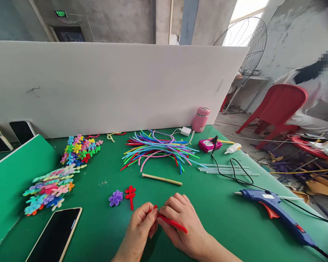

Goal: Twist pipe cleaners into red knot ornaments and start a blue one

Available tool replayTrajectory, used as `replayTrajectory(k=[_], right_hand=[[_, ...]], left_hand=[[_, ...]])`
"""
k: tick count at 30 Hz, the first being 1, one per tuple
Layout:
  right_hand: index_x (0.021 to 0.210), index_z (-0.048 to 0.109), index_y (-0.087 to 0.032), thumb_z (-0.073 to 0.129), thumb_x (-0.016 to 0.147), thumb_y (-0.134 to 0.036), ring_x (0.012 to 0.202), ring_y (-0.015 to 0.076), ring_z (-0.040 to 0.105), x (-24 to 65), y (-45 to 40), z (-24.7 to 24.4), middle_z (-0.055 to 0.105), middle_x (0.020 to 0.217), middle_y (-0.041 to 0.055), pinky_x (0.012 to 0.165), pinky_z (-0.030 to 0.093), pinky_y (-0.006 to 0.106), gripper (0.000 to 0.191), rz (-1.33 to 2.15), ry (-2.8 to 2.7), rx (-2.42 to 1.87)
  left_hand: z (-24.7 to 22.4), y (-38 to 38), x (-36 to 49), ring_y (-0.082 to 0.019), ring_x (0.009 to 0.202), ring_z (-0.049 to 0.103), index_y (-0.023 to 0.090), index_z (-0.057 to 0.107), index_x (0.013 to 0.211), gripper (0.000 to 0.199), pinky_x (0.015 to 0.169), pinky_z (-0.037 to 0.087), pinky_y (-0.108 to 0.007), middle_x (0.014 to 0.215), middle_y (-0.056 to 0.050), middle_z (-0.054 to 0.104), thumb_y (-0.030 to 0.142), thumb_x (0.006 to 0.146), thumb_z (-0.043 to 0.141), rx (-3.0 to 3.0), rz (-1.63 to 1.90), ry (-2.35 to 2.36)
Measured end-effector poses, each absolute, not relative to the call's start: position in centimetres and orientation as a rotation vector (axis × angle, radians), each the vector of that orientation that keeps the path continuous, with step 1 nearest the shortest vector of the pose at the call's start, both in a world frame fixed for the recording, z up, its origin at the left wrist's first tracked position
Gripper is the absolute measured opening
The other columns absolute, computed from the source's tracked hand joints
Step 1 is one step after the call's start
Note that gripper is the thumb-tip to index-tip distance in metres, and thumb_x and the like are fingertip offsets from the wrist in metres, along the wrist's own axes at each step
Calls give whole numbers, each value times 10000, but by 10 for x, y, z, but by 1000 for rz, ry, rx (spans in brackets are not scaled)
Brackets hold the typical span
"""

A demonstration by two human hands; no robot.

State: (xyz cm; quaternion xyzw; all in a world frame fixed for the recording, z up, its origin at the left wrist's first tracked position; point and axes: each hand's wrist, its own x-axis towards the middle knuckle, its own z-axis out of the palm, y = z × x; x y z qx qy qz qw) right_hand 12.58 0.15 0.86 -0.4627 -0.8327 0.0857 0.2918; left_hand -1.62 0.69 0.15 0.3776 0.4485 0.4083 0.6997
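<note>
A red pipe cleaner (173,223) runs between my two hands, close to the table's front. My left hand (142,227) pinches one end of it, where a bit of red pokes above the fingertips. My right hand (184,222) is closed round the rest, with the free end lying across the thumb side. How the part between the fingertips is shaped stays hidden. Just beyond my left hand lie a red pipe-cleaner flower (130,193) with a stem and a purple pipe-cleaner flower (116,198). A thin wooden stick (162,179) rests farther back.
Loose coloured pipe cleaners (158,149) are heaped at the back. Finished flowers (50,189) pile up at left, near a phone (56,236). A blue glue gun (276,207), its cord and clear glue sticks (224,169) occupy the right. A pink bottle (200,119) stands by the white board (120,87).
</note>
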Motion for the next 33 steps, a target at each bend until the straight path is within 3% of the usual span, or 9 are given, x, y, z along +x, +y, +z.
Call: replayTrajectory(k=[7,14,18,25,29,33], right_hand=[[665,494,-165,387,823,-189,576,123,386,124,3,10,492,609,11,585,311,265,193,442,-2107,-1099],[628,445,-172,393,837,-361,574,111,434,118,1,11,449,619,-4,568,363,234,287,1323,-1493,-1010],[559,441,-171,500,744,-432,477,84,318,112,3,12,321,498,-53,507,311,211,325,1651,-1130,-946],[542,481,-154,590,656,-452,472,73,232,112,4,6,310,476,-63,471,213,202,337,1754,-960,-1040],[584,506,-149,537,714,-495,468,70,252,114,5,10,352,502,-52,484,261,203,370,1735,-1067,-996],[658,540,-144,363,851,-416,530,92,380,119,5,15,441,569,-15,569,352,222,378,1576,-1359,-933]], left_hand=[[5,6,-16,-83,506,273,181,379,560,333,471,268,-192,521,66,322,418,728,543,908,848,957],[15,3,-13,-93,516,289,185,398,571,329,482,282,-202,546,58,321,442,750,500,1087,881,1033],[17,0,-12,-102,514,317,186,433,571,313,480,289,-205,546,47,354,420,777,464,1253,910,1107],[12,2,-14,-107,517,347,187,455,574,275,486,301,-206,555,36,392,367,780,478,1395,965,1163],[9,6,-16,-95,510,338,177,452,577,284,483,305,-198,544,48,378,375,777,488,1169,947,1097],[6,8,-17,-86,516,342,177,429,575,275,498,316,-196,541,58,377,356,762,524,931,1000,1042]])
